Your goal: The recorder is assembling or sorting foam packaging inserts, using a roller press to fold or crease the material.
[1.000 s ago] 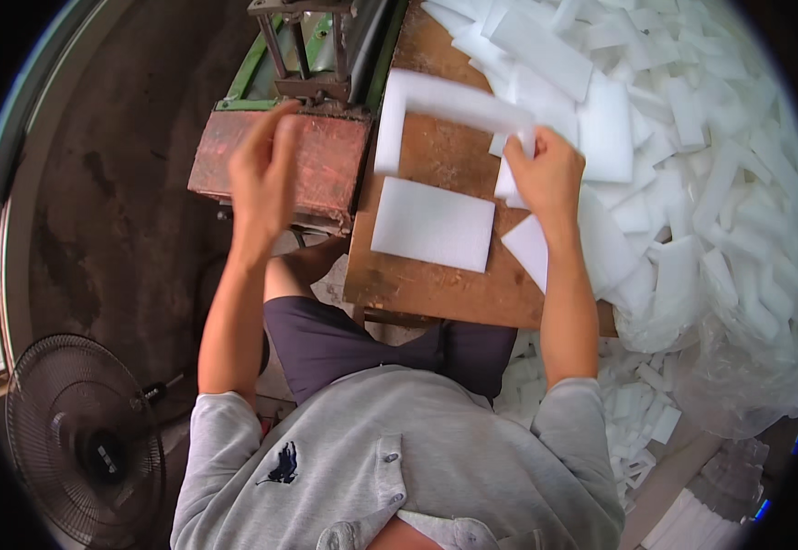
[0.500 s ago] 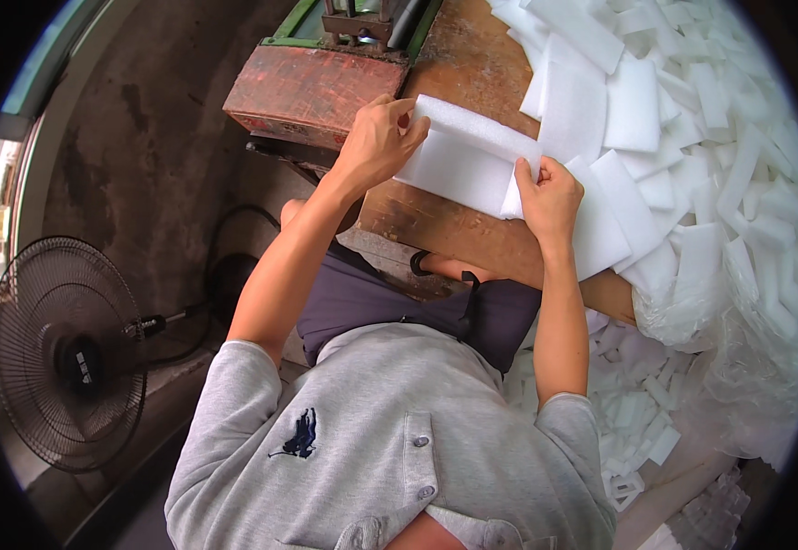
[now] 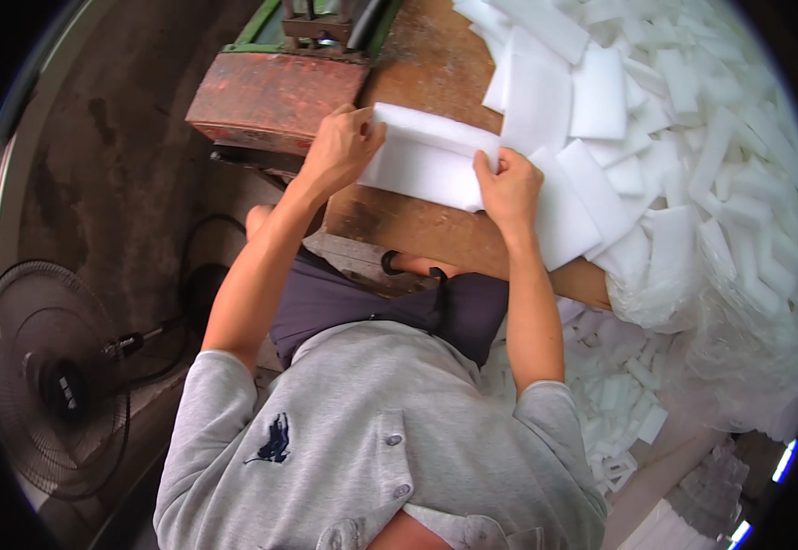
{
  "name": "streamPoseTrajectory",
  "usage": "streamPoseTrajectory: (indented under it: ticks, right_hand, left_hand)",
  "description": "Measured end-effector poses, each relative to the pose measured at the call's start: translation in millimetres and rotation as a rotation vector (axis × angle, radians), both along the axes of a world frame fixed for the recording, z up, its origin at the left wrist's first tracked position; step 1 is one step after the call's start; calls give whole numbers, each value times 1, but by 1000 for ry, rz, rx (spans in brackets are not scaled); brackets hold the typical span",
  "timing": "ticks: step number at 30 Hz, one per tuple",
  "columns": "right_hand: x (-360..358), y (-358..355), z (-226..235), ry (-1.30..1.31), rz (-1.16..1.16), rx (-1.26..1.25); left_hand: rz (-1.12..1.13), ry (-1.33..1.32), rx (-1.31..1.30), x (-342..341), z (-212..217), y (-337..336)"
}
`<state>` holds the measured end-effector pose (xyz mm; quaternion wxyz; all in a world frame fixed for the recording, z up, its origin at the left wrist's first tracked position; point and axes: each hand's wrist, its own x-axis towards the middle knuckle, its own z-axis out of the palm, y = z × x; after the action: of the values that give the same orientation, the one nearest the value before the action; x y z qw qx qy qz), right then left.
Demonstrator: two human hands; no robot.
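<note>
Between my two hands is a white foam tray-like piece point(image 3: 426, 170), with a thick raised edge along its far side and a flat panel on the near side. It is over the front part of the wooden table; whether it rests on the wood I cannot tell. My left hand point(image 3: 340, 148) grips its far left corner with fingers and thumb. At the right end, my right hand point(image 3: 512, 191) pinches the foam, thumb on the near face and fingers curled behind. Some of the fingertips are hidden by the foam.
A red and green machine point(image 3: 280, 96) stands beyond my left hand. White foam sheets and offcuts point(image 3: 601, 101) heap on the wooden table point(image 3: 436, 55) at right, beside clear plastic point(image 3: 665, 298). More scraps point(image 3: 614, 394) lie below the table. A black fan point(image 3: 60, 380) stands at left.
The whole view has shifted, so the scene sits further left. My right hand has pressed the foam's right end in, and a loose strip there no longer shows. Both hands keep their hold.
</note>
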<state>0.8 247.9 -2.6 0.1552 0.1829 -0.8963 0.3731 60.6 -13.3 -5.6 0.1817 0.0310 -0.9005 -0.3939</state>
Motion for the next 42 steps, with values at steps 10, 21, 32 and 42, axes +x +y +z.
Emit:
streamPoseTrajectory:
  ticks: [10,21,32,42]
  right_hand:
    - [-9,1,-10,93,57,210]
    - [-16,13,1,7,88,309]
    - [22,54,27,-222,163,-417]
    - [20,11,-6,9,120,123]
  left_hand:
    - [38,18,-96,0,-10,10]
    - [180,-138,-500,19,17,53]
    - [-586,785,-412,120,86,149]
    - [65,10,-467,90,31,88]
